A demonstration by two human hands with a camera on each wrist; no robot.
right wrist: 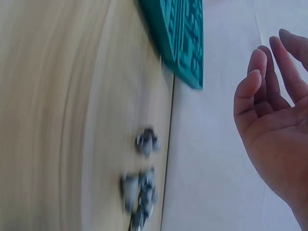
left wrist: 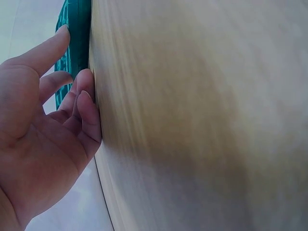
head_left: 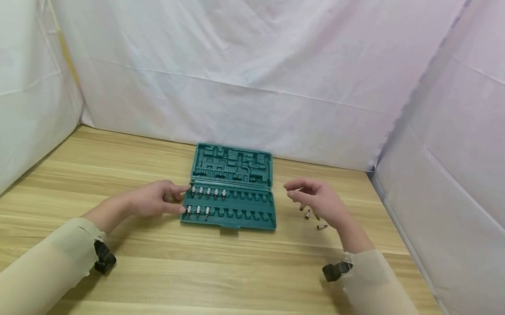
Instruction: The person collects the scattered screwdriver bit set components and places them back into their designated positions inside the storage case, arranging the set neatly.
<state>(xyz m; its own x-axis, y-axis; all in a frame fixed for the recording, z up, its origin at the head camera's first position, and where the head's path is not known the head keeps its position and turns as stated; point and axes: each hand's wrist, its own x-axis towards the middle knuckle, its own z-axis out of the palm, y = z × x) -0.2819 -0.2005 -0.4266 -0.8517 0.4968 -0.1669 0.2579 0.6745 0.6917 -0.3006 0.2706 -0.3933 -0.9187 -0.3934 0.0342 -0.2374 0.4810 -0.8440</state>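
A green plastic case (head_left: 243, 222) lies unfolded on the table, its moulded lid (head_left: 232, 165) at the back. Silver bit sockets (head_left: 208, 193) fill the left part of its back row, and 3 more bit sockets (head_left: 198, 212) stand in the left slots of the front row. My left hand (head_left: 151, 200) is at the case's left side, thumb and index fingertips touching its edge, the other fingers loosely bent. Right of the case my right hand (head_left: 321, 199) hovers with relaxed, curved fingers and nothing between them. Below it several loose bit sockets (right wrist: 147, 141) lie on the wood, partly hidden from the head view.
The wooden table (head_left: 215, 287) runs back to a white cloth wall (head_left: 245, 70), with more cloth at both sides. Black wrist cameras (head_left: 336, 271) sit at both sleeve cuffs. Empty slots (head_left: 248, 215) fill the right part of both rows.
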